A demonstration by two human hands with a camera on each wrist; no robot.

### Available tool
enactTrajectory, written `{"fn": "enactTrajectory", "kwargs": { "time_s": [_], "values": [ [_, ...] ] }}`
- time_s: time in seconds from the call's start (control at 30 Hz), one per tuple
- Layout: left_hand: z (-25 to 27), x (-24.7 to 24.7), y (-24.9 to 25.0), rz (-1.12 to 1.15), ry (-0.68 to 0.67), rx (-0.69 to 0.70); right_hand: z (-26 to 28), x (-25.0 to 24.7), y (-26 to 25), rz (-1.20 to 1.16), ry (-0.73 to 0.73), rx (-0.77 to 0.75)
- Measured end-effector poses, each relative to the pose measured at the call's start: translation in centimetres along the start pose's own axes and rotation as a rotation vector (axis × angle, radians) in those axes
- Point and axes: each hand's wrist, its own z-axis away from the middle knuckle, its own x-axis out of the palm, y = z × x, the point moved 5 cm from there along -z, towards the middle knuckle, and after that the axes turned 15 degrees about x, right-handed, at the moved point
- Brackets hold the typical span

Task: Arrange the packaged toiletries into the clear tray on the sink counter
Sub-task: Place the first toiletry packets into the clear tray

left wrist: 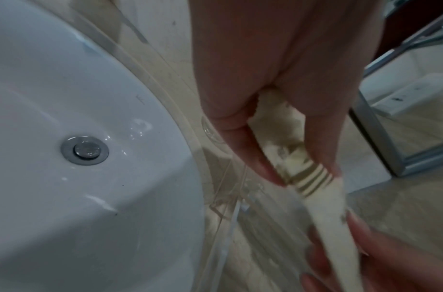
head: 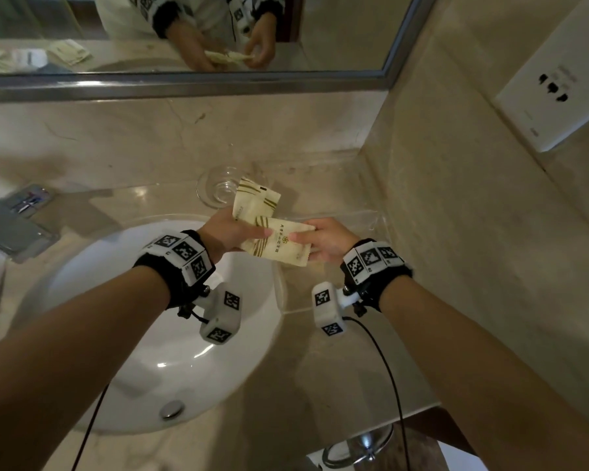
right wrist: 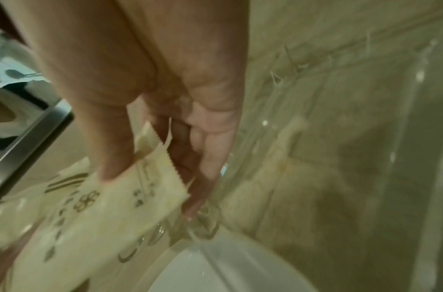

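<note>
Left hand [head: 225,232] clamped on two cream packets: lower packet [head: 279,242] plus upper packet [head: 256,198] fanned toward 12 o'clock. Right hand [head: 323,240] pinching lower packet's far end, thumb on top. Both held above clear tray [head: 371,217] on bench [head: 337,362], at 3 o'clock of white sink [head: 143,334]. Glass dish [head: 215,188] at 12 o'clock. Mirror [head: 184,35] behind.

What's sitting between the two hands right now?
In the head view, a cream packet bridges the left hand and right hand; both pinch it. A second packet sticks up behind it.
</note>
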Motion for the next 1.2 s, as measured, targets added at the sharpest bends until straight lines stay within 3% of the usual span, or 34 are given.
{"fn": "enactTrajectory", "kwargs": {
  "time_s": [0.1,0.2,0.33,0.57,0.8,1.03,1.2],
  "values": [
    [-0.1,-0.2,0.0,-0.022,0.076,0.042,-0.1,0.4,0.7,-0.103,-0.083,0.043],
    [0.0,0.0,0.0,0.000,0.050,0.063,0.0,0.6,0.9,-0.100,-0.116,0.042],
    [0.4,0.9,0.0,0.072,-0.111,0.017,-0.2,-0.7,0.4,-0.066,-0.043,0.014],
    [0.5,1.7,0.3,0.069,-0.255,-0.017,-0.4,-1.7,1.0,-0.105,0.072,-0.052],
    [0.3,2.1,0.3,-0.041,-0.247,-0.003,-0.4,-2.2,1.2,-0.055,0.154,-0.098],
    [0.0,1.4,0.1,-0.092,-0.099,0.028,-0.9,-3.0,2.2,-0.036,0.187,-0.035],
    [-0.3,-1.3,-0.1,-0.124,0.183,0.082,-2.8,-5.0,4.2,0.126,0.327,0.106]
  ]
}}
